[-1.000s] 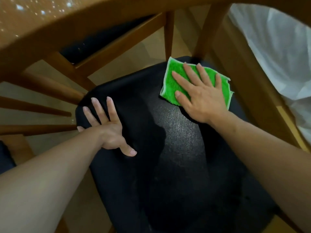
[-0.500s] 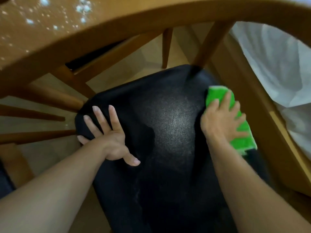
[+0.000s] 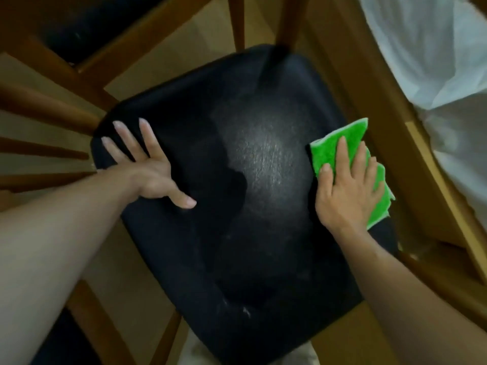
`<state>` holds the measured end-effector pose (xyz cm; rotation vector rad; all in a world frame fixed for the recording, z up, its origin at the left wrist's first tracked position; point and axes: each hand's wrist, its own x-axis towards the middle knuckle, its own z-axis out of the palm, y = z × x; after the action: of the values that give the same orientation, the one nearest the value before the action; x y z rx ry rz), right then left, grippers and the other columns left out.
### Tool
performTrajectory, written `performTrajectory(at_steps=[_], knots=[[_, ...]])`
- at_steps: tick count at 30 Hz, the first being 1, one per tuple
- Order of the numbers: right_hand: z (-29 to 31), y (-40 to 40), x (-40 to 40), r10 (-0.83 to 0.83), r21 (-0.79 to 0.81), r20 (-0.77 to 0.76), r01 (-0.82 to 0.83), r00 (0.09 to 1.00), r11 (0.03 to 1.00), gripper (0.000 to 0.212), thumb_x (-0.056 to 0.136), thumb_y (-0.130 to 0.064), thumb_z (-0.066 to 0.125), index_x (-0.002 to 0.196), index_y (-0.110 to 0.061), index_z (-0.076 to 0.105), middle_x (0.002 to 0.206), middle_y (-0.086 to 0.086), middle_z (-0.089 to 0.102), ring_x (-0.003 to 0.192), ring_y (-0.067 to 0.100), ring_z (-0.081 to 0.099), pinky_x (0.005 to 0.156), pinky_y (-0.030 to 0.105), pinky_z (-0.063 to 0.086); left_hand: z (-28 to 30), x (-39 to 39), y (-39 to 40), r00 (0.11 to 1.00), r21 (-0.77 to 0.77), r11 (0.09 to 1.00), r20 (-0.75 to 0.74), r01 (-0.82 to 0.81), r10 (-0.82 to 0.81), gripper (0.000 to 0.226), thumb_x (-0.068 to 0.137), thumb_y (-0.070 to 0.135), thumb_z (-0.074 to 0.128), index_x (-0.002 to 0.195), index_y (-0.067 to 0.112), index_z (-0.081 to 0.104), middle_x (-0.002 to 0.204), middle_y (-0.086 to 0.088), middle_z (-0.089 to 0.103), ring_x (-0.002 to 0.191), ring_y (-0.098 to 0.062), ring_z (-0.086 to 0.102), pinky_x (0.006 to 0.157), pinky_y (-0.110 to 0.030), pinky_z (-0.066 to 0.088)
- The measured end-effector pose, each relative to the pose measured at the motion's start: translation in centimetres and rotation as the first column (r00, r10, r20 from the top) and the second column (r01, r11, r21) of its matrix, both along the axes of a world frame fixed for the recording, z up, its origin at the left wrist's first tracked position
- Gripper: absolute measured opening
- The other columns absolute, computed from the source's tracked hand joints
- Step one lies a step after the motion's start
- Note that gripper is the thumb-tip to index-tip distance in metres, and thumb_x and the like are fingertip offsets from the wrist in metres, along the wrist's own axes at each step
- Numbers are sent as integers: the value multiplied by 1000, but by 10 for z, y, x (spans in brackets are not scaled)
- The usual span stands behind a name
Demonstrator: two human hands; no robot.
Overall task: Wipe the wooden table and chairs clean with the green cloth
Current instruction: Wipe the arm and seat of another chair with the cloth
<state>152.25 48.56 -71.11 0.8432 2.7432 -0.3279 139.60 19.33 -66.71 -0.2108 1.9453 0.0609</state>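
- The black padded seat [image 3: 237, 206] of the wooden chair fills the middle of the room as I look down; a dull sheen sits across its centre, and I'd judge that part already wiped, though pale specks near its front edge suggest the near end is still to do.
- Brown wooden legs and rails [image 3: 87, 75] of the table and a neighbouring chair cross above and to the left; nothing shows whether they have been cleaned, and the table top is out of sight, so I cannot say how much of the whole job is left.
- A white crinkled sheet or bag [image 3: 434, 61] hangs at the upper right; I cannot tell if it holds anything, and no other container is in view.
- The left hand [image 3: 147, 169] lies flat on the seat's left side, fingers spread and straight, holding nothing, seemingly steadying the chair.
- The right hand [image 3: 347, 191] presses flat on the cloth with straight fingers.
- The bright green fuzzy cloth with a pale border [image 3: 329, 151] lies on the seat's right edge, partly overhanging it.
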Motion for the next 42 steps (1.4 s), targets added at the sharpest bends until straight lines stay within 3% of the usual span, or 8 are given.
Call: performTrajectory(at_steps=[5, 11, 16, 19, 26, 30, 38, 42], knots=[[-3, -84, 63, 227, 10, -21, -226, 974, 974, 60, 96, -52, 28, 153, -40, 14, 162, 3, 4, 147, 39, 5, 111, 67, 2, -5, 14, 0, 987, 38, 999, -154, -27, 32, 166, 37, 63, 89, 85, 37, -68, 97, -4, -73, 123, -42, -48, 107, -72, -5], [5, -76, 58, 813, -30, -81, -817, 576, 576, 58, 92, -57, 32, 148, -45, 21, 161, -1, 14, 147, 38, 14, 105, 74, 17, -11, 49, -16, 875, 175, 984, -471, -29, 110, 150, 48, 63, 85, 143, 41, -28, 151, 0, -40, 141, -29, -30, 115, -58, -2], [-1, -96, -57, 282, -171, -67, -289, 957, 942, 59, 93, -60, 13, 151, -47, 8, 163, 0, -11, 145, 42, -17, 101, 75, -10, -19, 99, -29, 709, 294, 940, -626, -171, 325, 121, 71, 67, 70, 152, 31, -12, 158, -8, -25, 146, -30, -14, 118, -50, 8], [1, -139, -60, 379, -85, -93, -386, 921, 919, 56, 98, -50, 17, 153, -41, 10, 164, 7, -4, 145, 47, -10, 100, 78, -7, -24, 132, -34, 609, 410, 848, -591, -337, 528, 95, 87, 57, 58, 154, 26, -2, 161, -7, -8, 147, -21, 6, 111, -27, 16], [6, -127, 151, 997, -131, -42, -989, 70, 64, 62, 95, -53, 42, 151, -43, 18, 163, 0, -4, 146, 40, -13, 105, 72, -12, -29, 174, -44, 424, 455, 594, -425, -664, 800, 60, 95, 57, 37, 147, 27, 33, 145, 5, 46, 130, -18, 44, 109, -43, 37], [5, -108, 154, 983, -112, -70, -977, -173, -180, 59, 92, -58, 44, 148, -44, 31, 162, -4, 15, 148, 34, 8, 107, 70, 2, -26, 195, -37, 431, 470, 596, -417, -651, 800, 54, 96, 52, 41, 143, 24, 38, 133, 9, 52, 122, -19, 50, 102, -38, 41], [-2, -175, 26, 810, 6, -134, -817, 571, 576, 64, 95, -56, 32, 153, -34, 18, 163, 3, 11, 148, 37, 8, 107, 71, 6, -27, 191, -55, 426, 487, 529, -314, -695, 848, 43, 95, 47, 52, 134, 30, 46, 117, 15, 53, 106, -8, 54, 85, -28, 49], [7, -188, 76, 814, -63, -41, -814, 580, 577, 66, 96, -52, 33, 155, -32, 10, 164, 6, 1, 147, 40, -2, 107, 71, -4, -23, 187, -63, 188, 490, 188, -49, -851, 981, 17, 100, 43, 44, 108, 36, 57, 114, 5, 65, 98, -15, 64, 61, -29, 52]])
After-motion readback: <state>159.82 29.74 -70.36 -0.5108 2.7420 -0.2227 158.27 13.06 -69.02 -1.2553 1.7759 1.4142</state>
